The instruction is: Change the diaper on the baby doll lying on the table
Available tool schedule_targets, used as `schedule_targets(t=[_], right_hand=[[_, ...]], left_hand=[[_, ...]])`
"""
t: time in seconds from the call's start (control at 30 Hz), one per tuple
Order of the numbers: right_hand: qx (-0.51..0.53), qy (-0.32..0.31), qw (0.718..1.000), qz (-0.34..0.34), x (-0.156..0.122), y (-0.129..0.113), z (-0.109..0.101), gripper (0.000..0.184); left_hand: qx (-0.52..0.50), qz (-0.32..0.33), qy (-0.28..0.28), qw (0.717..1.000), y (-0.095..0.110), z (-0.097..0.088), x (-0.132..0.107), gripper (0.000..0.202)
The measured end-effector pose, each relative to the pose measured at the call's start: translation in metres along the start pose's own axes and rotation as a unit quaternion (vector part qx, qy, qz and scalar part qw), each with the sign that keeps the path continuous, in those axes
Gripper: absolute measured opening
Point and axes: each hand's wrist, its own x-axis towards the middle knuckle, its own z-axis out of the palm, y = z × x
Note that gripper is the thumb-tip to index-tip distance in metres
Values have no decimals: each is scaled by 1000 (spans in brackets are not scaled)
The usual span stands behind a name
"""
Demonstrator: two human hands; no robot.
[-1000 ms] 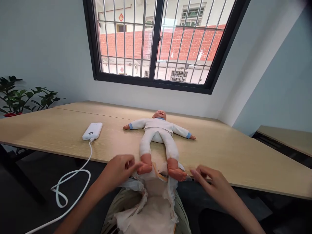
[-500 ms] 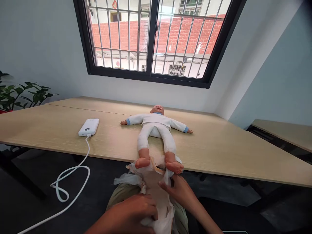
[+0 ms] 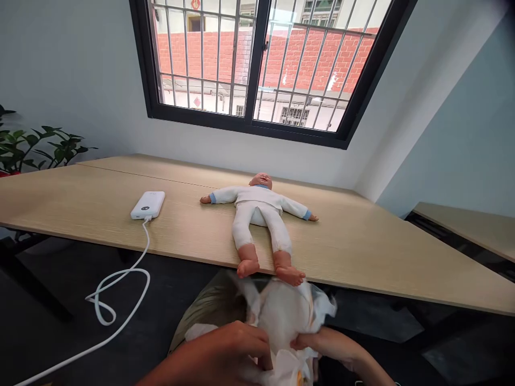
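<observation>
Diaper [image 3: 281,313], white and crumpled, sits bunched between both hands low over the person's lap, its puffy papery folds flaring upward and a thin yellowish edge showing at the bottom. The left hand [image 3: 225,354] comes in from the lower left with its back turned up and its fingers curled down onto the diaper's near side, closed on the material. The right hand [image 3: 328,346] reaches in from the lower right, lying lower and flatter, thumb and fingers pinched on the diaper's lower right edge. Under both hands shows a patch of olive trousers [image 3: 201,316].

Just beyond the hands lies a baby doll [image 3: 259,206] on its back on the pale wood-grain bench [image 3: 362,252], arms spread, dressed in a soft white suit with blue cuffs; its bare plastic feet overhang the bench's near edge, right above the diaper's top folds. Up and to the left of the left hand rests a smooth white power bank [image 3: 147,205], and its white cable [image 3: 120,289] drops off the bench edge and loops left of that hand. Farther left stands a leafy potted plant [image 3: 40,147]. A second bench [image 3: 462,225] lies far right of the right hand, and a barred, black-framed window [image 3: 257,64] fills the wall beyond the doll.
</observation>
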Motion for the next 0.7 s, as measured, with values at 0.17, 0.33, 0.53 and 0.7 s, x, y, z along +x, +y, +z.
schedule_targets(t=[0.17, 0.33, 0.53, 0.7], right_hand=[[97, -45, 991, 85, 0, 22, -6, 60], [260, 79, 961, 57, -5, 32, -34, 55], [348, 225, 910, -1, -8, 40, -70, 30], [337, 185, 923, -14, 3, 35, -63, 36]], left_hand=[[17, -29, 0, 999, 4, 1, 3, 12], [47, -51, 9, 998, 15, 2, 11, 10], [57, -80, -13, 995, 23, 7, 14, 13], [39, -124, -31, 991, 27, 1, 7, 35]])
